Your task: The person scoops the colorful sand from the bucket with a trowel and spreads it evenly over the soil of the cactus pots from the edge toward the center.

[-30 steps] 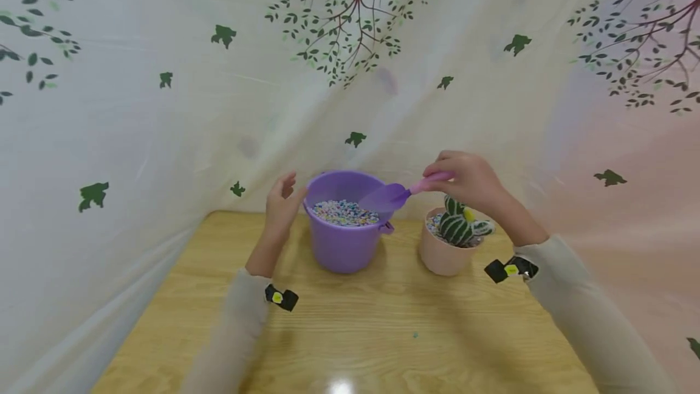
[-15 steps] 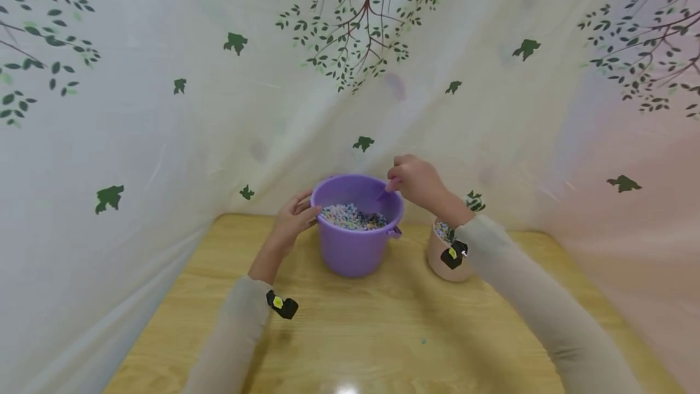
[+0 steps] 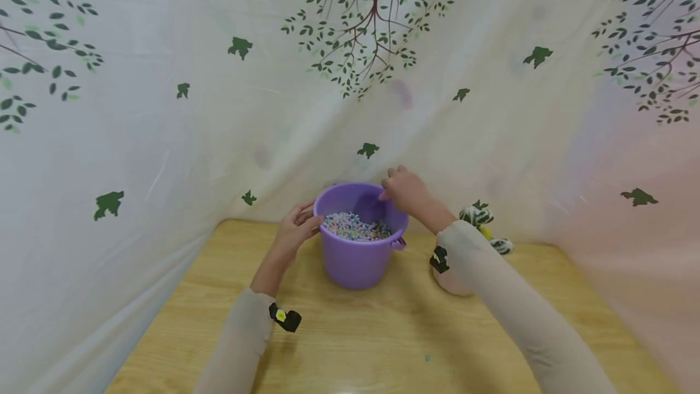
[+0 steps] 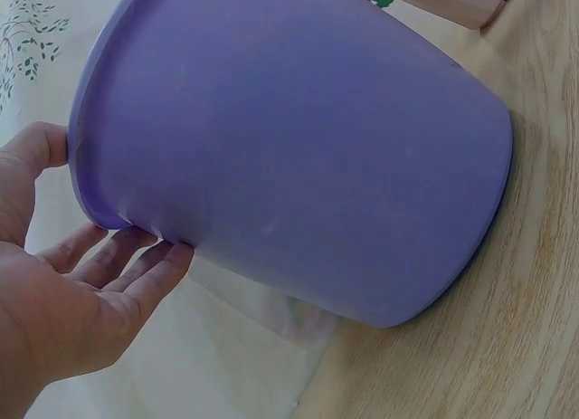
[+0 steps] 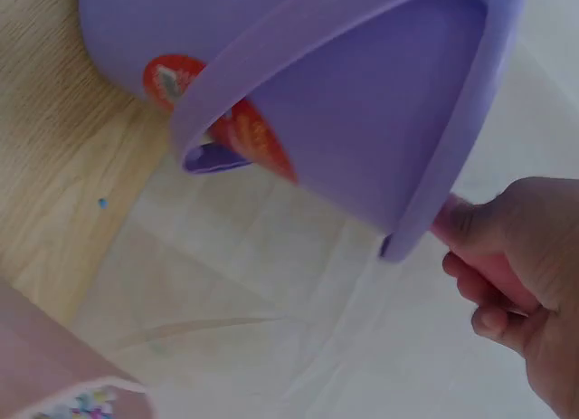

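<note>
A purple bucket (image 3: 355, 263) stands on the table, part filled with small multicoloured beads (image 3: 352, 227). At its left rim, my left hand (image 3: 295, 234) holds the bucket, thumb at the rim and fingers against the outer wall. Over the right rim, my right hand (image 3: 407, 192) grips the pink handle (image 5: 493, 270) of a toy shovel. The shovel's purple blade (image 3: 370, 207) is down inside the bucket, hard to make out against the same-coloured wall; whether it carries beads cannot be seen.
A pale pink pot (image 3: 456, 286) with beads and a striped cactus (image 3: 477, 216) stands right of the bucket, partly behind the right sleeve. One small blue bead (image 3: 427, 358) lies on the wooden table (image 3: 350, 333). A leaf-printed sheet (image 3: 306, 108) hangs behind.
My right hand has moved left from above the cactus pot to the bucket, lowering the shovel into it. My left hand has come onto the bucket's rim.
</note>
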Motion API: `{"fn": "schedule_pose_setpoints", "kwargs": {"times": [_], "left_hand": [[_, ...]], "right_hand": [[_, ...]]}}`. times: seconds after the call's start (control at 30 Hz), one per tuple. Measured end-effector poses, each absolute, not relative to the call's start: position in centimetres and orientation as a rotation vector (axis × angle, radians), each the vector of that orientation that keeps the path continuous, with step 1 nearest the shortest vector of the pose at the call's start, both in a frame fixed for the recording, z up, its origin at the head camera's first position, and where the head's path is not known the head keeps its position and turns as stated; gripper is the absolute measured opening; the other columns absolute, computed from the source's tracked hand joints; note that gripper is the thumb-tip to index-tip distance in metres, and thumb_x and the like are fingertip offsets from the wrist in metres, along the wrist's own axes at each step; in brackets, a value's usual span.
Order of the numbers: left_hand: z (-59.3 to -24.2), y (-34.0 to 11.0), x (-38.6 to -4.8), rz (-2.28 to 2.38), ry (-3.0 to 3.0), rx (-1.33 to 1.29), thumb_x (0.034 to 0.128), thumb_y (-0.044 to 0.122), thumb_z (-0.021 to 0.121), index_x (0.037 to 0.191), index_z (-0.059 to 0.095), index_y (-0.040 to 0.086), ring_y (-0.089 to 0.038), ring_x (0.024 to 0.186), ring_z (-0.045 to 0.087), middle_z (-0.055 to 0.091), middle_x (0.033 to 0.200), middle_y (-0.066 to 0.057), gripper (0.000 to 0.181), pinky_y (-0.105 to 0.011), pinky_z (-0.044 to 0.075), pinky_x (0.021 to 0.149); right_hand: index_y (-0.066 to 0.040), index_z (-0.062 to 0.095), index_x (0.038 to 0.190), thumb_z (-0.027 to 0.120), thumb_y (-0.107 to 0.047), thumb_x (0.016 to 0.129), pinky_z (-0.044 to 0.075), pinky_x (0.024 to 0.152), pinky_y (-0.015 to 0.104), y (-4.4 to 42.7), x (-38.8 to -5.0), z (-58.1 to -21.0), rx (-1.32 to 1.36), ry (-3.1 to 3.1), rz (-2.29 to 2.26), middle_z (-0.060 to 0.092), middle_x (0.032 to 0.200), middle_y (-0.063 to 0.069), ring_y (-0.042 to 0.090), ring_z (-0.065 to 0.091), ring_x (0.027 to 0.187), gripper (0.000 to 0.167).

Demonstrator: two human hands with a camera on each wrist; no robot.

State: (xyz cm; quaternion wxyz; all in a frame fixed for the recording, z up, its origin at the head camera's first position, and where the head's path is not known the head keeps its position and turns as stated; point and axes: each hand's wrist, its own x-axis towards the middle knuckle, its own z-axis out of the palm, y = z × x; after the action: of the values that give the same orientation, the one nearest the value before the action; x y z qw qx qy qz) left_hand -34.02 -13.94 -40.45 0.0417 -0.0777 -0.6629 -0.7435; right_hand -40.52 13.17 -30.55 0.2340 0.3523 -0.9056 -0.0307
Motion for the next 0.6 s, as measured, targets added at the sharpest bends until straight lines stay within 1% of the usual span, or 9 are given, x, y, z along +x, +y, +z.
{"fn": "schedule_pose_setpoints", "kwargs": {"times": [0.17,0.23,0.33,0.47,0.57,0.6], "left_hand": [[-40.4,-13.8,-34.1,-2.28,-2.01,-0.232,0.0981,0.005,0.062,0.152,0.044,0.005,-0.031,0.128,0.059,0.053,0.147,-0.026,0.056,-0.032,0.057,0.101],[-40.3,-13.8,-34.2,-2.282,-2.007,-0.234,0.0982,0.005,0.062,0.152,0.043,0.005,-0.031,0.129,0.058,0.053,0.148,-0.026,0.057,-0.032,0.057,0.101],[-40.3,-13.9,-34.4,-2.278,-2.01,-0.237,0.0982,0.006,0.062,0.153,0.042,0.005,-0.034,0.134,0.055,0.051,0.15,-0.026,0.059,-0.035,0.055,0.104],[-40.4,-13.5,-34.2,-2.286,-2.004,-0.233,0.0978,0.006,0.062,0.153,0.042,0.005,-0.032,0.132,0.056,0.051,0.15,-0.026,0.059,-0.037,0.054,0.106],[-40.4,-13.4,-34.1,-2.287,-2.002,-0.216,0.0977,0.006,0.062,0.153,0.043,0.006,-0.03,0.129,0.057,0.052,0.149,-0.025,0.059,-0.037,0.054,0.105],[-40.5,-13.4,-34.1,-2.285,-2.008,-0.214,0.0978,0.006,0.063,0.153,0.042,0.006,-0.031,0.131,0.056,0.052,0.15,-0.025,0.059,-0.037,0.054,0.106]], "right_hand": [[-0.001,0.078,0.079,0.082,-0.019,0.084,0.045,0.057,0.036,14.5,-41.6,-31.7,1.003,-2.509,0.183,0.053,0.066,0.008,0.023,0.048,0.062,0.019],[-0.001,0.079,0.078,0.083,-0.017,0.084,0.041,0.056,0.032,14.7,-41.9,-32.0,1.013,-2.513,0.246,0.049,0.064,0.005,0.02,0.044,0.062,0.018],[-0.003,0.08,0.08,0.083,-0.016,0.083,0.037,0.057,0.029,14.7,-42.0,-32.0,0.983,-2.564,0.297,0.047,0.063,0.001,0.017,0.04,0.063,0.014],[-0.006,0.082,0.085,0.081,-0.012,0.083,0.034,0.058,0.025,14.9,-41.4,-32.1,0.954,-2.626,0.335,0.049,0.063,-0.001,0.014,0.037,0.065,0.007],[-0.007,0.083,0.087,0.081,-0.013,0.084,0.032,0.057,0.024,15.0,-40.5,-32.0,0.989,-2.634,0.365,0.049,0.063,-0.001,0.013,0.036,0.064,0.007],[-0.007,0.083,0.086,0.081,-0.015,0.084,0.032,0.056,0.024,15.0,-40.2,-31.9,0.998,-2.635,0.373,0.049,0.063,-0.001,0.013,0.036,0.064,0.008]]}}
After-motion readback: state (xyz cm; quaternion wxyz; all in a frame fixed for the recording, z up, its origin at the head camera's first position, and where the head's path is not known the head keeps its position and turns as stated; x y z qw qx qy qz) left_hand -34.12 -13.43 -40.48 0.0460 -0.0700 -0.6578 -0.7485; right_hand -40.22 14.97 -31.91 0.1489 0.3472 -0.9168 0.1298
